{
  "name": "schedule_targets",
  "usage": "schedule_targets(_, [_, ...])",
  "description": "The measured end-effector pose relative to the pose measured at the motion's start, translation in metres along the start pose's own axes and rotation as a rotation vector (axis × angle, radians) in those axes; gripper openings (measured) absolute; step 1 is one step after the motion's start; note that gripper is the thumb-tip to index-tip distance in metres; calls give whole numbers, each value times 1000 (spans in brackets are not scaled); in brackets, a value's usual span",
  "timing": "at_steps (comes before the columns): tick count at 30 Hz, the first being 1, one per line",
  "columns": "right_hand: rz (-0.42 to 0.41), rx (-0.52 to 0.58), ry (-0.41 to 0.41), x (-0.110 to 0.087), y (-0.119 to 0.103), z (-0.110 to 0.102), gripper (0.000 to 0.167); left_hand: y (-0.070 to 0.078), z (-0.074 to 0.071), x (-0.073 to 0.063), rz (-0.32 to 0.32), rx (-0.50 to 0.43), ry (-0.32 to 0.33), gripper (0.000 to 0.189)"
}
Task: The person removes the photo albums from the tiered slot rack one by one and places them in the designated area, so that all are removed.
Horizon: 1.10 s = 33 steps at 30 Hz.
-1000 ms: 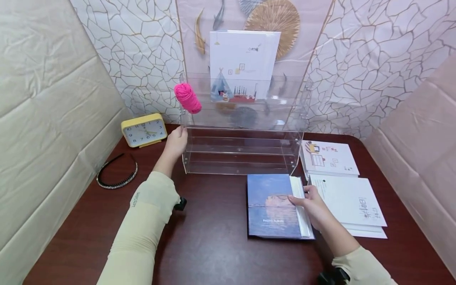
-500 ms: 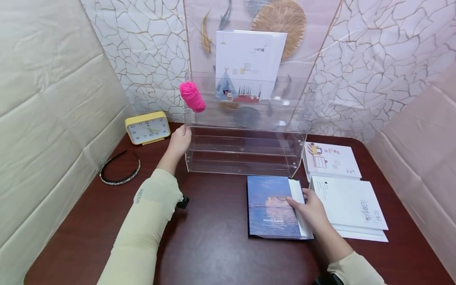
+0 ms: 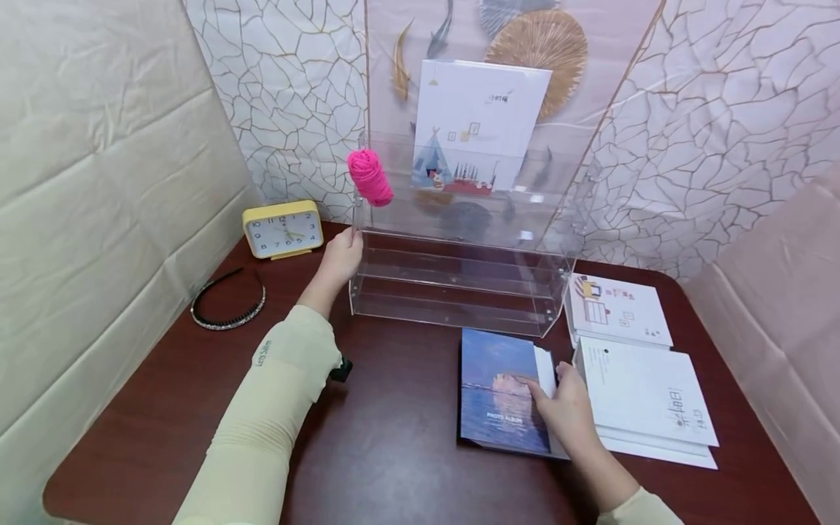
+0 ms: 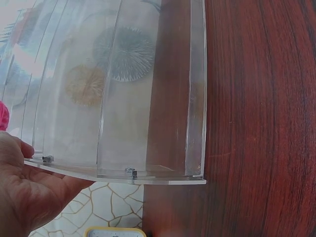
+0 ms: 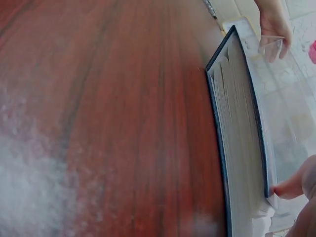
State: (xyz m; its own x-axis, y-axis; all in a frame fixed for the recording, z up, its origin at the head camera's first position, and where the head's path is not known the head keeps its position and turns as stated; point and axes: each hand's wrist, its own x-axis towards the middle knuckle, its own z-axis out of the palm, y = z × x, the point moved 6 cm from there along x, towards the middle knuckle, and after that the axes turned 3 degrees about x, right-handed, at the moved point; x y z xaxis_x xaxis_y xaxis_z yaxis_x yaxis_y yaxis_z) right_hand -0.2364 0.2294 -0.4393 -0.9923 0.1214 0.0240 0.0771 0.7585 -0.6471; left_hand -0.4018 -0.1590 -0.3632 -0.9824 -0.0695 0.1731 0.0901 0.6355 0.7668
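My left hand (image 3: 344, 255) grips the left side panel of a clear acrylic tiered rack (image 3: 453, 317). In the left wrist view, the thumb lies over the rack's edge and the fingers pass beneath. My right hand (image 3: 571, 412) holds a blue photo album (image 3: 502, 405) by its right side, thumb on the cover, other fingers largely hidden. The album sits just in front of the rack's right end, slightly tilted; its dark cover edges and thick pages show in the right wrist view. A white illustrated book (image 3: 482, 109) stands on the rack's upper tier.
A pink yarn skein (image 3: 370, 177) is at the rack's upper left. A yellow clock (image 3: 284, 230) and a black headband (image 3: 230, 321) lie left. White books (image 3: 646, 394) and another book with a truck picture (image 3: 620, 310) lie right, close to the right hand.
The head view has shifted, so most things appear further right. The album has tilted and turned slightly in my right hand, showing less of its right strip. My left hand keeps its grip.
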Motion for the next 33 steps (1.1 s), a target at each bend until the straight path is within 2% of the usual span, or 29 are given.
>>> schedule_targets(3, [-12, 18, -8, 3, -8, -3, 69, 0, -1, 0, 0, -5, -8, 36])
schedule_targets(5, [-20, 54, -1, 7, -19, -12, 71, 2, 0, 0, 1, -6, -20, 36])
schedule_targets(7, [-62, 125, 28, 14, -37, -26, 68, 3, 0, 1, 0, -12, -25, 37])
schedule_targets(9, [-148, 202, 79, 24, -63, -46, 63, 4, -1, 1, 4, -8, -21, 37])
schedule_targets(14, [-464, 356, 182, 58, -140, -102, 50, 3, -4, 2, 3, -11, -4, 38])
schedule_targets(17, [-545, 430, 188, 83, -179, -128, 49, 0, -2, 0, -15, -23, -18, 40])
schedule_targets(20, [-533, 495, 192, 114, -207, -144, 53, -2, -1, 0, -22, -23, -27, 40])
schedule_targets(25, [-371, 606, 199, 165, -231, -158, 67, -3, 0, 0, -14, -22, -13, 38])
schedule_targets(29, [-259, 662, 185, 194, -239, -153, 78, -4, 1, -1, -17, -27, -11, 37])
schedule_targets(33, [-236, 689, 153, 211, -245, -142, 83, -2, -1, 0, -7, -19, -6, 36])
